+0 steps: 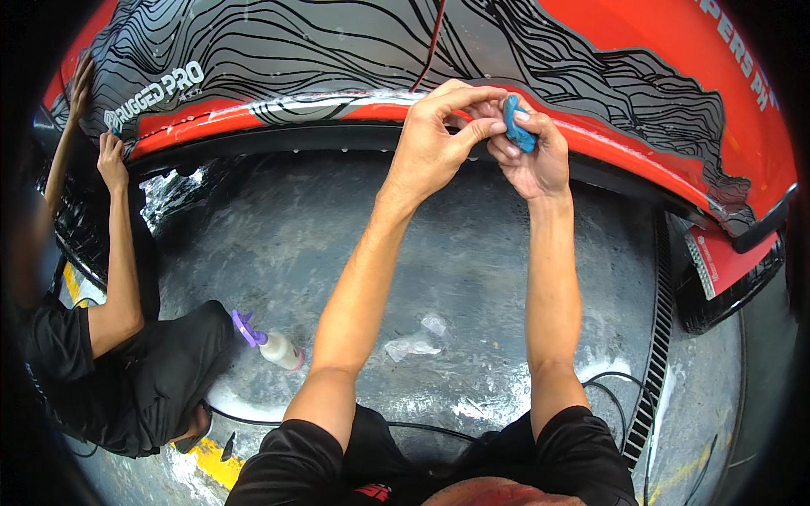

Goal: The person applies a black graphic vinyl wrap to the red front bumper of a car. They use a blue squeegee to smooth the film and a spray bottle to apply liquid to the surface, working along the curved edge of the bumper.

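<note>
Blue lump (516,126) just off the car's (329,55) lower edge, right hand (542,164) gripping it. Left hand's (432,135) fingers bent in beside it, can't tell if gripping. White lettering (156,94) on car's side; spray bottle (280,351) apart from car.

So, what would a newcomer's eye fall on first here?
The red and grey car spans the top, wavy black lines on it. Toward upper centre, the right hand holds a blue lump, the left hand close beside. At left, a co-worker reaches to the car, near a spray bottle on the floor.
</note>
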`<action>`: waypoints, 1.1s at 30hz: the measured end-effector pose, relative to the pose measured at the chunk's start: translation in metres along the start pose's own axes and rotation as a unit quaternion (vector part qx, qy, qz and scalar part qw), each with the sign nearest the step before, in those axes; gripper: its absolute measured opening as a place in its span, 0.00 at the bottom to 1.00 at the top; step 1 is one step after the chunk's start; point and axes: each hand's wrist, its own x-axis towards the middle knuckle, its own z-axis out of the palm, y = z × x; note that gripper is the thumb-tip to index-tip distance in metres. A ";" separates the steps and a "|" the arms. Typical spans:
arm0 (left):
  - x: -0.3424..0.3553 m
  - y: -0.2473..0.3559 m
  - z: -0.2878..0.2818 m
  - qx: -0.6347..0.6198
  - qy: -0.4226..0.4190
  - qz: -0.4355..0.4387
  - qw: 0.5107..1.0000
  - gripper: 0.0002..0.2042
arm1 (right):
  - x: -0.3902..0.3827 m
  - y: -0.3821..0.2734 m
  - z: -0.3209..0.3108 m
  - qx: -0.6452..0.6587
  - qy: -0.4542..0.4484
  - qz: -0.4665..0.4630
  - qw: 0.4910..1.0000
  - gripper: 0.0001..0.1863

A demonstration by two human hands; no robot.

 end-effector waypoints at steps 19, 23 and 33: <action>0.002 -0.009 0.032 0.114 0.058 0.036 0.991 0.08 | -0.024 -0.026 -0.010 -0.352 0.011 -0.068 0.934 0.20; 0.006 -0.014 0.033 0.002 0.042 -0.040 0.998 0.11 | -0.023 -0.015 -0.018 -0.310 0.034 -0.078 0.947 0.19; 0.002 -0.009 0.052 0.069 0.049 -0.002 0.996 0.09 | -0.034 -0.027 -0.016 -0.265 0.043 -0.008 0.963 0.21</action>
